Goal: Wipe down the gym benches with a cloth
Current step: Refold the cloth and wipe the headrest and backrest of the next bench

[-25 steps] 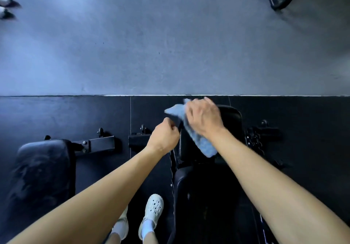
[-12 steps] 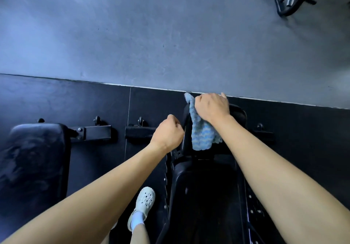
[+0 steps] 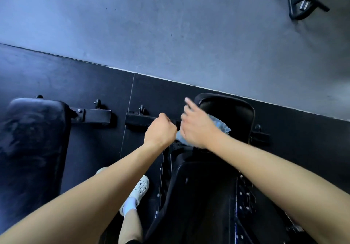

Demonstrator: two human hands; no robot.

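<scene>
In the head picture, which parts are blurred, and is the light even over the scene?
Head view: the right hand and the blue cloth under it are smeared by motion, the left hand is sharper. Head view: light is uneven, the grey floor is bright, the black bench is dim with little detail.

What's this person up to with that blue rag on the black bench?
A person is wiping a gym bench. Their right hand lies over a blue cloth and presses it onto the bench's black upper pad. The hand is blurred, with one finger stretched out. The left hand is curled into a fist beside the pad's edge; whether it grips anything is hidden. A second bench stands to the left, with no hand on it.
</scene>
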